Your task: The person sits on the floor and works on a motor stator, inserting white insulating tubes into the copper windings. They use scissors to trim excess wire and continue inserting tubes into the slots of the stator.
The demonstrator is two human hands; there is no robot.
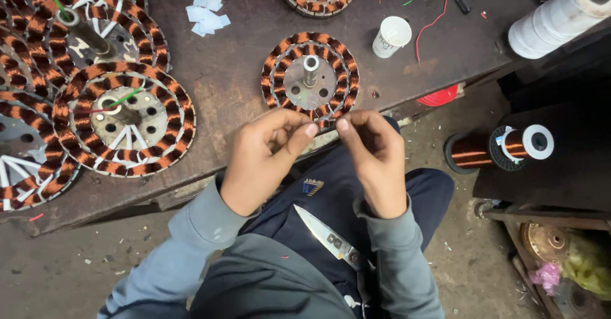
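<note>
Both hands (321, 153) pinched together below wound stator (310, 74), anything held too small to see

Ahead of your left hand (264, 160) and right hand (372, 160): one copper-wound stator (310, 74), its steel shaft upright, blocking the bench edge. Left side: stacked wound stators (124, 118) crowd the bench (235, 64), overlapping one another; you get no flat passage there. Between the two: a bare strip of bench, ending at white paper slips (207, 13). Right of the stator: paper cup (391, 36) and red wire (431, 21), with open bench around them. Your lap: open knife (328, 236), blade exposed. Far right: copper wire spool (496, 148).
</note>
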